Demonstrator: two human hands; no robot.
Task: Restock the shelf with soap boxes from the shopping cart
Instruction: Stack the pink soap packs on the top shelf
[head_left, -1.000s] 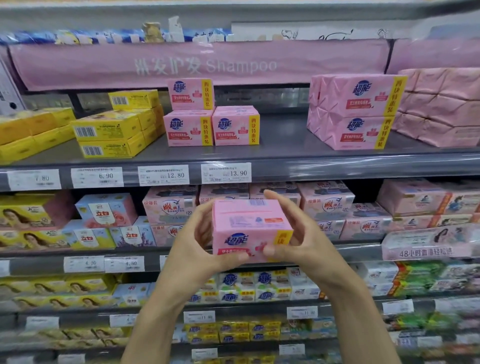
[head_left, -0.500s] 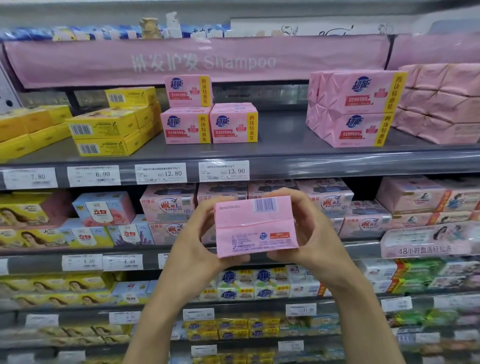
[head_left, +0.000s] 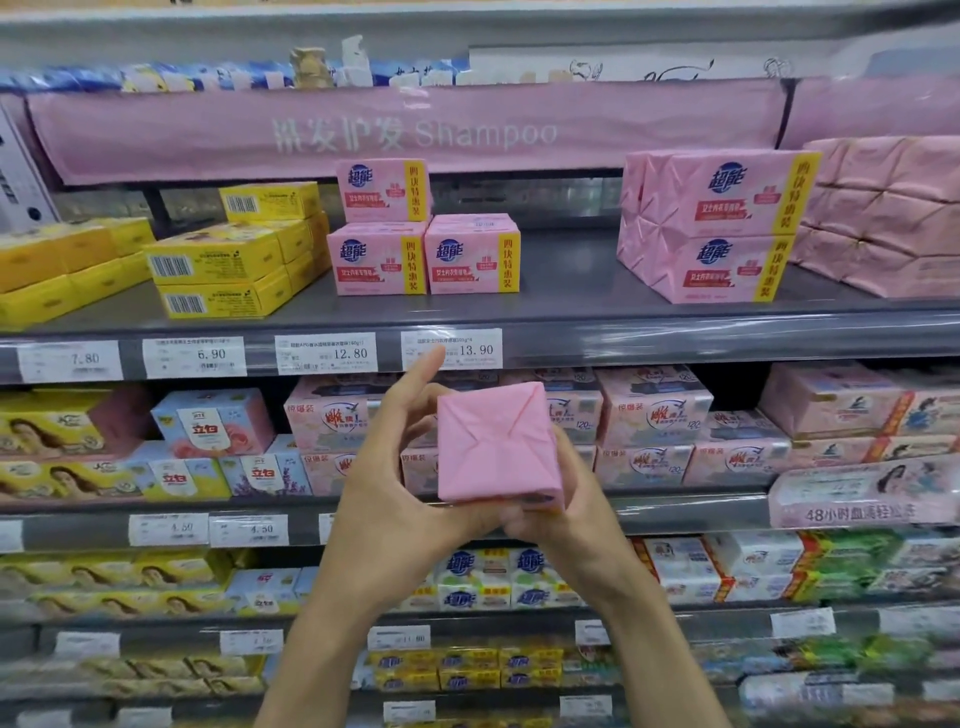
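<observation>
Turned since a moment ago, the pink soap box now shows only its folded end, its print hidden, held in front of the shelf by the left hand and right hand, fingers curled round its sides, right fingertips out of sight behind it.

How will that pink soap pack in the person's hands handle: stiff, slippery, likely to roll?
The pink soap pack probably stays stiff: its faces look flat and its edges sharp. It should not roll, being blocky; like packs sit stacked on the shelf. The folded wrapper looks smooth, so perhaps slightly slippery.
</observation>
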